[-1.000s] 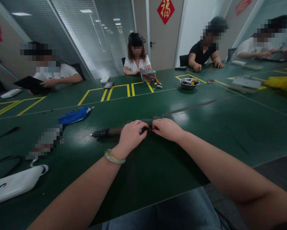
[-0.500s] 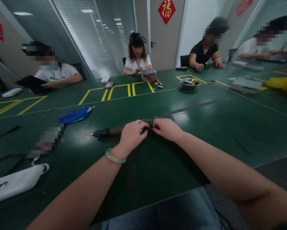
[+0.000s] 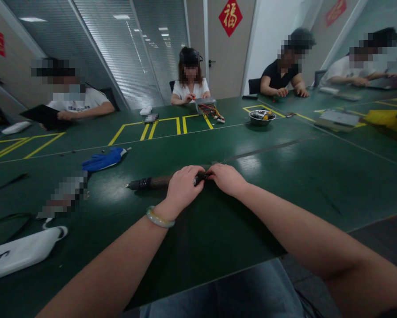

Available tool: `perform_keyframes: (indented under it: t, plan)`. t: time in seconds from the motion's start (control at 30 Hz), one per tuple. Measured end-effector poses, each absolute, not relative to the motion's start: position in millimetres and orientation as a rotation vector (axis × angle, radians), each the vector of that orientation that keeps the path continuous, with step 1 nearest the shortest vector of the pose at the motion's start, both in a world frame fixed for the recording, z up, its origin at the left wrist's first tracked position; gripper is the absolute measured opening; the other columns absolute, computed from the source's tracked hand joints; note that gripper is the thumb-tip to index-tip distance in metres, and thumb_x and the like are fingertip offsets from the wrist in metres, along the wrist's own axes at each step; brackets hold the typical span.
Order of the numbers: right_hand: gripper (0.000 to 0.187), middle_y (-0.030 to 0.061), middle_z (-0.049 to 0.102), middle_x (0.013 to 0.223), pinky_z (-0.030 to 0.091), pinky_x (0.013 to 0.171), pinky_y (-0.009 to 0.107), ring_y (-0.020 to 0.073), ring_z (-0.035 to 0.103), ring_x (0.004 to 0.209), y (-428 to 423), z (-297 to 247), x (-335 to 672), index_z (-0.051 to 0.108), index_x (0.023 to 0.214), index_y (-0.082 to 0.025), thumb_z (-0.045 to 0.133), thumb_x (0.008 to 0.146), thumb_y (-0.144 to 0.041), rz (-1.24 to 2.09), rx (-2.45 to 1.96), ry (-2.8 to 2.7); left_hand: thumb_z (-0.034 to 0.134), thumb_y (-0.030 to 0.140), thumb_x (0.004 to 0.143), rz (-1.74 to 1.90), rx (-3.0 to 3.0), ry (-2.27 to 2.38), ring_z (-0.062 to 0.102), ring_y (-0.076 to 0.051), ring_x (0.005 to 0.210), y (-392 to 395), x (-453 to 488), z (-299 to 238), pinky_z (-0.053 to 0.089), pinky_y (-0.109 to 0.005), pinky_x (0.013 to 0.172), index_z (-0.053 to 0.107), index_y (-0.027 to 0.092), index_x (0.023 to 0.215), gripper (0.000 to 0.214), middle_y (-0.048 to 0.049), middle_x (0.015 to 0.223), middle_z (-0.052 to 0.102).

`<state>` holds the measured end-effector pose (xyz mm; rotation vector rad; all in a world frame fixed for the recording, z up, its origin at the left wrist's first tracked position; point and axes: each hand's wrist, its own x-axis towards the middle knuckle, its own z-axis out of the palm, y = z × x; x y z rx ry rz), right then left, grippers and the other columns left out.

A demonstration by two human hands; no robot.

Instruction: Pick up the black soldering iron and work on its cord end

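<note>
A dark electric screwdriver (image 3: 155, 182) lies nearly level just above the green table, its bit pointing left. My left hand (image 3: 184, 183), with a pale bangle at the wrist, is closed around its rear part. The black tail end (image 3: 199, 178) shows between thumb and fingers. At that tail my right hand (image 3: 225, 177) is closed in a pinch, fingertips touching or almost touching the left ones. Whatever small dark piece it pinches is mostly hidden by the fingers. A blue glove (image 3: 104, 160) lies beyond the screwdriver's bit, to the left.
A white power bank marked 3 (image 3: 22, 251) and a pixelated object (image 3: 64, 194) lie left. Across the green table (image 3: 218, 247) are a metal bowl of small parts (image 3: 262, 117), a grey box with coloured wires (image 3: 205, 106) and a yellow item (image 3: 389, 120). Several people sit opposite.
My right hand has shifted slightly left, closer to the screwdriver's tail, and its fingers now meet the left ones. The left hand and screwdriver stay almost still.
</note>
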<state>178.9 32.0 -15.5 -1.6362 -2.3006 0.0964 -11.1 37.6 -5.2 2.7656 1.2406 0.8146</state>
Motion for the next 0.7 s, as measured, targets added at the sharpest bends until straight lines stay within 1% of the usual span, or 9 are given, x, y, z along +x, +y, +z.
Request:
perform_keyframes:
  t: [0.07,0.13,0.23,0.3,0.4,0.5,0.6,0.7]
  plan:
    - [0.019,0.0074,0.064,0.104,0.044,0.087,0.028,0.0189,0.061,0.096,31,-14,178,0.068,0.107,-0.018,0.054,0.095,-0.026,0.081,-1.657,-2.292,0.058,0.022,0.083,0.882,2.757,1.238,0.056,-0.025,0.105,30,-8,0,0.044,-0.041,0.092,0.058,0.021,0.102,0.019,-0.0071,0.109,0.062]
    - [0.02,0.008,0.064,0.105,0.043,0.087,0.028,0.0187,0.061,0.097,29,-13,177,0.067,0.108,-0.018,0.052,0.096,-0.024,0.077,-1.652,-2.301,0.053,0.019,0.083,0.826,2.799,1.116,0.057,-0.024,0.098,20,-7,5,0.044,-0.039,0.088,0.058,0.02,0.094,0.012,-0.0069,0.1,0.062]
    - [0.021,0.0085,0.064,0.104,0.043,0.088,0.028,0.0188,0.061,0.098,29,-15,174,0.066,0.109,-0.017,0.051,0.096,-0.025,0.071,-1.671,-2.298,0.052,0.013,0.077,0.447,2.853,0.612,0.056,-0.017,0.08,8,-6,6,0.045,-0.03,0.076,0.057,0.021,0.082,0.01,-0.0021,0.087,0.06]
    - [0.022,0.0088,0.065,0.104,0.043,0.088,0.028,0.0192,0.061,0.098,34,-17,174,0.066,0.11,-0.017,0.052,0.097,-0.027,0.054,-1.709,-2.275,0.053,0.013,0.076,0.253,2.806,0.398,0.054,-0.013,0.074,5,-8,4,0.043,-0.026,0.069,0.058,0.021,0.08,0.011,-0.0003,0.086,0.059]
    - [0.024,0.0087,0.066,0.104,0.044,0.086,0.028,0.0196,0.061,0.096,47,-16,187,0.066,0.11,-0.018,0.05,0.098,-0.03,0.033,-1.782,-2.244,0.053,0.012,0.076,0.212,2.722,0.394,0.053,-0.012,0.074,8,-12,0,0.041,-0.023,0.067,0.059,0.02,0.083,0.012,-0.0001,0.09,0.057]
    - [0.024,0.0072,0.067,0.104,0.044,0.083,0.027,0.0204,0.061,0.095,61,-11,226,0.069,0.108,-0.02,0.051,0.097,-0.03,0.043,-1.941,-2.183,0.053,0.012,0.077,0.234,2.671,0.436,0.053,-0.011,0.074,13,-17,-2,0.04,-0.022,0.068,0.06,0.019,0.084,0.013,0.0002,0.091,0.056]
    - [0.024,0.0061,0.069,0.101,0.043,0.08,0.027,0.0207,0.061,0.093,64,-5,292,0.072,0.107,-0.023,0.053,0.095,-0.031,0.055,-2.196,-2.041,0.053,0.012,0.078,0.24,2.659,0.435,0.053,-0.011,0.076,15,-19,-3,0.041,-0.022,0.07,0.061,0.019,0.084,0.012,0.0004,0.092,0.057]
    - [0.025,0.0085,0.069,0.101,0.042,0.073,0.028,0.0204,0.062,0.089,46,0,374,0.073,0.109,-0.025,0.054,0.094,-0.033,-0.025,-2.485,-1.783,0.053,0.014,0.079,0.231,2.652,0.431,0.054,-0.011,0.076,14,-19,-2,0.041,-0.022,0.071,0.061,0.02,0.083,0.01,0.0008,0.093,0.057]
